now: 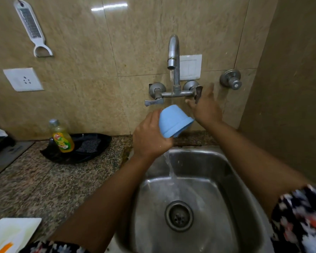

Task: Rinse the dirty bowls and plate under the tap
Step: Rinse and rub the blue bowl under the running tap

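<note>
A light blue bowl (174,121) is held upside down and tilted over the steel sink (232,176), gripped by my left hand (150,136). A thin stream runs from the tap (173,52) onto the bowl's base, and water pours off below my left hand into the sink. My right hand (205,106) reaches up to the tap's right lever handle (198,94), fingers spread and touching it. A white square plate (11,234) with orange and yellowish smears lies on the counter at the bottom left corner.
A dish soap bottle (62,137) and a dark scrubber (88,146) rest in a black tray (102,143) left of the sink on the speckled granite counter (44,179). The left tap lever (153,102), a wall valve (231,80), a socket (23,79) and a hanging grater (31,28) are on the tiled wall.
</note>
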